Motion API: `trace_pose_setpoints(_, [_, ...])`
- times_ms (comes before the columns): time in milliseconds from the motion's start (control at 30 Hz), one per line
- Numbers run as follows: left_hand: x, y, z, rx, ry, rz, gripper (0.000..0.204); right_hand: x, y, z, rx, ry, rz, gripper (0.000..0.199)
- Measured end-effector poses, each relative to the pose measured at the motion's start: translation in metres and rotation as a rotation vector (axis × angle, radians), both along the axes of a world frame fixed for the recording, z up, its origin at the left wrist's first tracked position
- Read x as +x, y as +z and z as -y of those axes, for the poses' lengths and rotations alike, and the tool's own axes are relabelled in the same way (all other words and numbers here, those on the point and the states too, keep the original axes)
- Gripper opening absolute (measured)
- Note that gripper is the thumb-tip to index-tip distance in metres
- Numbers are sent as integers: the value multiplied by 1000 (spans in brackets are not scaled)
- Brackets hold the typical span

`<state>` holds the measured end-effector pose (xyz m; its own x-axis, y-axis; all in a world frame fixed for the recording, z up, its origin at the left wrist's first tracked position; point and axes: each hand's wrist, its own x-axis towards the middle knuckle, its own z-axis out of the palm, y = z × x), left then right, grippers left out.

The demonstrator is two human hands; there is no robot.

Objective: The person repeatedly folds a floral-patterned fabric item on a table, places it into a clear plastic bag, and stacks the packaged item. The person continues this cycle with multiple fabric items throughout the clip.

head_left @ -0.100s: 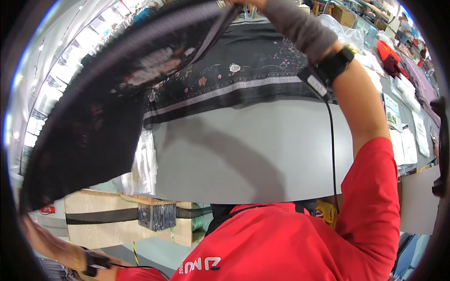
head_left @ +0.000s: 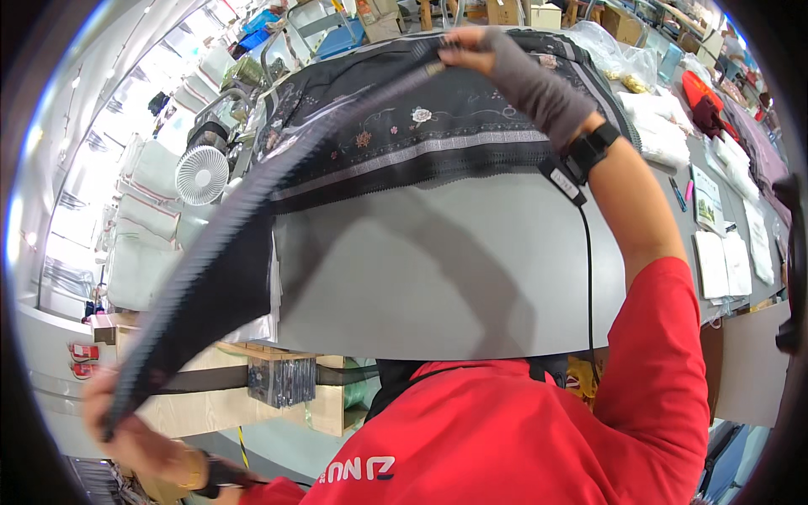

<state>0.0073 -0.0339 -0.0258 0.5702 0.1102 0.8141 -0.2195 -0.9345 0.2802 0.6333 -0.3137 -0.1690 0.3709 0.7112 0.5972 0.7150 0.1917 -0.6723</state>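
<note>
The right hand (head_left: pixel 484 52), in a grey fingerless glove, is closed in a pinch on the far end of a dark pleated garment (head_left: pixel 370 135), raised high over the table. The left hand (head_left: pixel 139 429), low at the near left, is closed around the other end of the same pleated band, so the cloth runs taut in a long slant between the two fists. The rest of the garment, black with small embroidered flowers and a pale patterned border, hangs from the raised edge and drapes onto the far part of the grey table (head_left: pixel 438 269). A black wrist strap (head_left: pixel 589 151) with a thin cable sits on the right forearm, and the red sleeve (head_left: pixel 656 370) fills the lower right. The stretched cloth hides much of what lies behind it on the left. Past it, a small white fan (head_left: pixel 202 174) stands beside stacked white bundles (head_left: pixel 147 244). To the right, papers (head_left: pixel 724 261) and clear plastic bags (head_left: pixel 652 126) lie on a neighbouring surface. Below the table edge sits a wooden shelf (head_left: pixel 252 379).
</note>
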Motion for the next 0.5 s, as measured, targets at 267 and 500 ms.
trace_pose_setpoints(267, [113, -124, 122, -97, -463, -756, 38, 49, -142, 97, -412, -298, 51, 20])
trace_pose_setpoints(500, [220, -200, 173, -305, -729, -924, 19, -172, -89, 143, -297, 209, -388, 51])
